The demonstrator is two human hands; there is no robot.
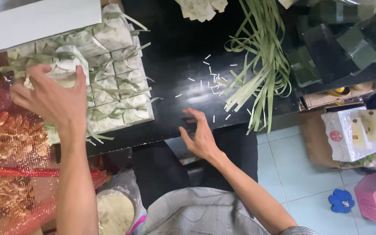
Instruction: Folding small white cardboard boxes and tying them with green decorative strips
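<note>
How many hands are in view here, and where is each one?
2. The left hand grips a white, green-ribboned packet at the left end of the packed rows. The right hand hovers open over the black table's near edge, holding nothing.

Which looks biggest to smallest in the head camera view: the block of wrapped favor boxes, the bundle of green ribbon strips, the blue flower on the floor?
1. Favor boxes
2. Green ribbon strips
3. Blue flower

Wrapped parcels (114, 82) were ranged on the table (175, 52) at left; ribbon strips (262, 65) lay right; cut scraps (214, 82) were scattered between.
</note>
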